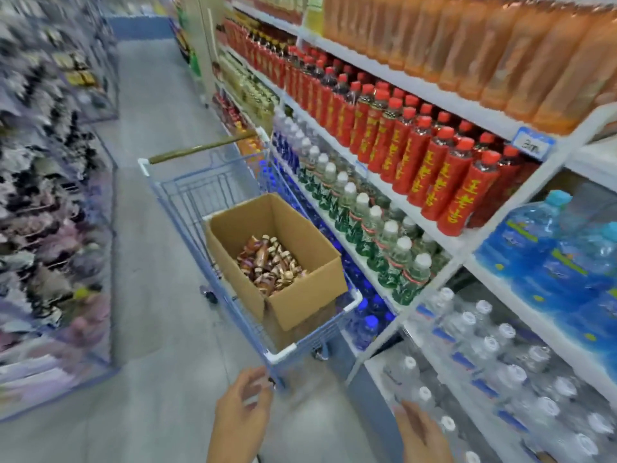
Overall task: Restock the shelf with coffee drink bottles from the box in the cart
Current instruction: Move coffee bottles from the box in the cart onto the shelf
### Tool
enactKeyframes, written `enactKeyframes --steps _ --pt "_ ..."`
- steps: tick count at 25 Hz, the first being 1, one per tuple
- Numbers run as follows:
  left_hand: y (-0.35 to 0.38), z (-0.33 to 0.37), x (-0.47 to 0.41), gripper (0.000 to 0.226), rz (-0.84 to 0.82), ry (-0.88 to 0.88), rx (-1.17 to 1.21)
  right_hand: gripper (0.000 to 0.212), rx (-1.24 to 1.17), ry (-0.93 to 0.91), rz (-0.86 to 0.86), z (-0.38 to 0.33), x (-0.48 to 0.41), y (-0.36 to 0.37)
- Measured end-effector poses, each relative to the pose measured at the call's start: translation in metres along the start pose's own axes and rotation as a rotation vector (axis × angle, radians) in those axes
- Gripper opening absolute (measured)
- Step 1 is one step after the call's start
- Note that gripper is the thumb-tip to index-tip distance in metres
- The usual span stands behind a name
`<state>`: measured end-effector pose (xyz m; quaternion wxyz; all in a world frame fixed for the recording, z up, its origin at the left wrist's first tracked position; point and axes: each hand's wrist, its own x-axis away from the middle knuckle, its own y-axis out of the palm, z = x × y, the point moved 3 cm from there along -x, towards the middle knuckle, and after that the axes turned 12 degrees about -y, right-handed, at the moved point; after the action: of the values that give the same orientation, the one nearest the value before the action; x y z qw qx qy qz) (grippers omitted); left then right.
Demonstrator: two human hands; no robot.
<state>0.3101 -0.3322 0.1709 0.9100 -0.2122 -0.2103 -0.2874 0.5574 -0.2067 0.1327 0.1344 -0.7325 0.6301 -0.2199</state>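
All visible coffee drink bottles lie in the cardboard box in the cart; my left hand and right hand are relaxed, empty, so shelving looks unstarted.

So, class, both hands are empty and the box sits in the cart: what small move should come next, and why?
Probably reach the left hand forward over the cart rim into the box for one of the bottles. That hand holds nothing and is nearest the cart's corner. The box is open, with the bottles lying loose inside. The right hand is low by the shelf.
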Motion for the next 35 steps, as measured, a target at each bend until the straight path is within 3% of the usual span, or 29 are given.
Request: enactKeyframes --steps 4,9,12,17,26,30,33,35 --pt "-0.041 0.02 -0.065 0.022 0.011 -0.026 0.043 0.011 -0.084 -0.013 -0.109 -0.067 -0.03 0.072" --pt "-0.064 0.047 -0.134 0.021 -0.007 -0.033 -0.014 0.024 -0.089 0.012 -0.25 -0.131 -0.068 0.141" --pt "-0.062 0.06 -0.168 0.021 -0.012 -0.031 -0.036 0.019 -0.063 0.033 -0.257 -0.141 -0.097 0.165" --pt "-0.035 0.077 -0.226 0.024 -0.001 -0.09 -0.071 0.03 -0.02 0.034 -0.374 -0.152 -0.164 0.205" --pt "0.01 0.144 -0.327 0.025 0.056 -0.161 -0.122 0.021 0.076 -0.023 -0.57 -0.186 -0.285 0.282" --pt "0.03 0.154 -0.424 0.028 0.053 -0.218 -0.181 0.031 0.172 0.029 -0.577 -0.182 -0.326 0.325" --pt "0.052 0.143 -0.511 0.014 0.015 -0.437 -0.176 0.039 0.196 0.079 -0.579 -0.179 -0.344 0.359" --pt "0.071 0.129 -0.566 0.018 -0.046 -0.643 0.08 0.035 0.202 0.12 -0.568 -0.176 -0.351 0.376"
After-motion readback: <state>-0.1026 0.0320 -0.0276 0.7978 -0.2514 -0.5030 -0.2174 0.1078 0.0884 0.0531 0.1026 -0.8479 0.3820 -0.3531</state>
